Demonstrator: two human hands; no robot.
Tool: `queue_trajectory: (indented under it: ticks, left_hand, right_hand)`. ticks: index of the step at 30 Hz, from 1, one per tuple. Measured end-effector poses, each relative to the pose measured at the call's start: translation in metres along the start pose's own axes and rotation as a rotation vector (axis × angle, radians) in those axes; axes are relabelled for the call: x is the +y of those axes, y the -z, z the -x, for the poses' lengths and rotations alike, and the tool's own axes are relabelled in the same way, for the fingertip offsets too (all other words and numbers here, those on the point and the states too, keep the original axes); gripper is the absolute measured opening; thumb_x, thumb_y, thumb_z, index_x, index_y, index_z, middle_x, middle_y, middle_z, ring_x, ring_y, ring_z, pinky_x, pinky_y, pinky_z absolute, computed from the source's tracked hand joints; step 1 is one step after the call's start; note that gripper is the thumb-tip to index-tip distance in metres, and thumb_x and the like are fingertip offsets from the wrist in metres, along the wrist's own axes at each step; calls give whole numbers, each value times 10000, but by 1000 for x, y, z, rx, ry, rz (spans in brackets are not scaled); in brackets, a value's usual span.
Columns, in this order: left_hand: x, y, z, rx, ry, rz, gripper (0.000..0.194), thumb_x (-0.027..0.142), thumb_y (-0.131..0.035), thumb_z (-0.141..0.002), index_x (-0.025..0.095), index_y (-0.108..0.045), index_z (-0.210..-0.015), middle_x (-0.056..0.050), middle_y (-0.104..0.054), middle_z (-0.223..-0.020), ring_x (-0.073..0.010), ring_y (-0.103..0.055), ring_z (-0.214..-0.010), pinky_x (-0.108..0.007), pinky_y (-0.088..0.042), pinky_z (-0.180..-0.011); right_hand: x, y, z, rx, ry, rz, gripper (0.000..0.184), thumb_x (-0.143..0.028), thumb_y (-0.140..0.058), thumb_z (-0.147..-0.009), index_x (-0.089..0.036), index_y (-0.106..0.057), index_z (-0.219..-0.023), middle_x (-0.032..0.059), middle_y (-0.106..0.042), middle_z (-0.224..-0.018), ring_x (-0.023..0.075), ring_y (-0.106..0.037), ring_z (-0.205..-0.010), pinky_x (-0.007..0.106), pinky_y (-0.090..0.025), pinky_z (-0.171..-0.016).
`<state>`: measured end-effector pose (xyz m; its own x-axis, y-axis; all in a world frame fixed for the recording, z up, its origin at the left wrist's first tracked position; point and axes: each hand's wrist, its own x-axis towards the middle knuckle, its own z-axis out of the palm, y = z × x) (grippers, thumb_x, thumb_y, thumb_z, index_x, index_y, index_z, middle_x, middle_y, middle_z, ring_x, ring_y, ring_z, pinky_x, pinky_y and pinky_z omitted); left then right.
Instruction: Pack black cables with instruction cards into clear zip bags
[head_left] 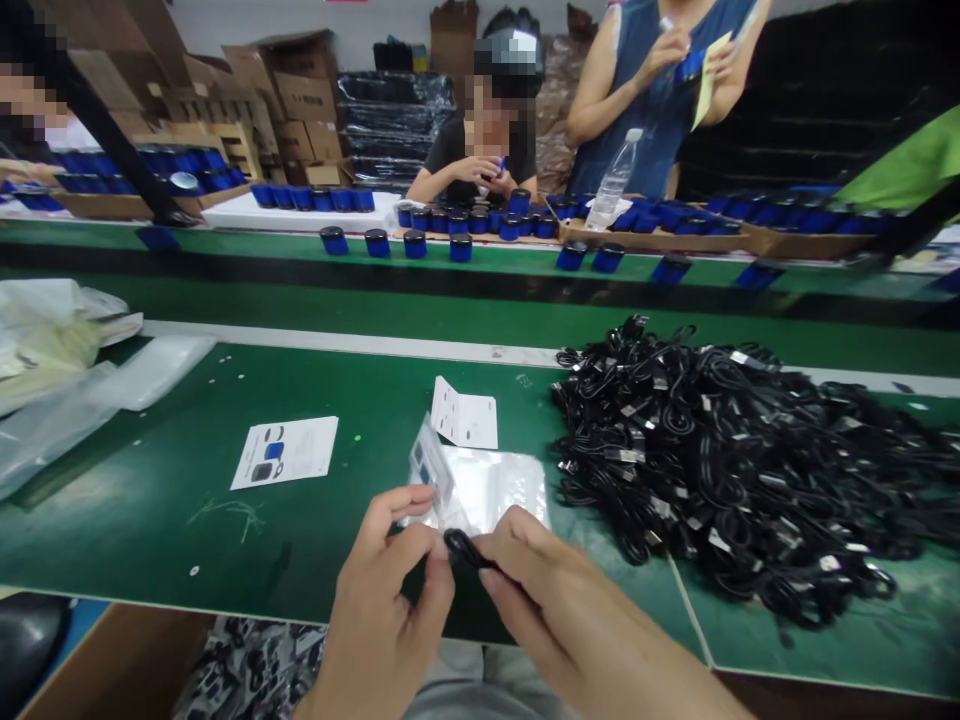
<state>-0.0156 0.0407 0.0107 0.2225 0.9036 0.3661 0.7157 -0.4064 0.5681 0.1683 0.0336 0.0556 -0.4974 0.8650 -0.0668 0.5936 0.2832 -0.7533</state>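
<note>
Black cable (463, 549) is pinched in R hand (544, 580), its end beside clear bag (433, 468); L hand (388, 590) pinches bag's edge, thumb to finger. Flat bags (502, 490) approx. 12 o'clock, folded leaflet (469, 418) beyond, other leaflets (286, 453) at 10, cable pile (697, 450) at 2, all on table (161, 520).

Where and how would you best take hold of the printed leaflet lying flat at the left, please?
Pinch the leaflet by its right edge, coming from the right with the left hand, as that edge faces it. It lies flat on the green table, so a fingertip would probably need to lift the edge first.
</note>
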Motion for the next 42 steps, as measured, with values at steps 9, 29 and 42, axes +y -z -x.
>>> queue_trajectory:
  ticks: [9, 29, 42]
  left_hand:
    - [13, -13, 11, 21, -75, -51, 151, 100, -431, -866, 208, -507, -793, -88, -439, -1330, -199, -563, -1070, -333, -476, -858]
    - [28, -17, 19, 29, -161, -73, 164, 44, -449, -795, 191, -481, -730, -121, -396, -1339, -270, -454, -1189, -427, -448, -920]
    - [13, 22, -3, -406, 377, 351, 125, 289, -663, -708, 243, -650, -823, 39, -653, -642, -153, -599, -562, -227, -464, -510]
  right_hand:
    - [17, -21, -17, 174, -112, -657, 145, -203, -518, -884, -183, -651, -831, 0, -603, -764, 152, -574, -768, 270, -467, -736]
    - [21, -56, -17, 876, -169, -108, 141, -258, -695, -722, -195, -572, -751, 9, -621, -700, 148, -567, -561, 249, -455, -531]
    - [14, -26, 1, 259, -173, -699, 101, -260, -573, -848, -182, -637, -859, -2, -619, -704, 130, -563, -649, 241, -445, -612]
